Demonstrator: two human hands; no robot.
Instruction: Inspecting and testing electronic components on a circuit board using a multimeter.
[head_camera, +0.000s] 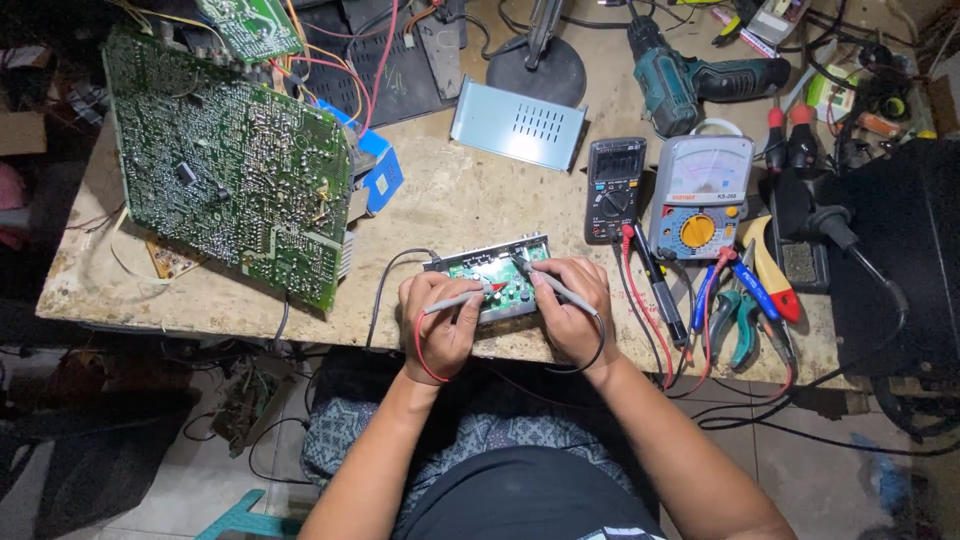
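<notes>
left hand pinching slim grey red-tipped probe, right hand gripping black-wired grey probe; tips converging on small green circuit board lying crosswise just beyond both.

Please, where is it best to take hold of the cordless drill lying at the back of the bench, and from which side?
Probably by the dark handle of the cordless drill, coming from the right: it lies on its side with the handle pointing right and bare, while the chuck points left towards the lamp base.
</notes>
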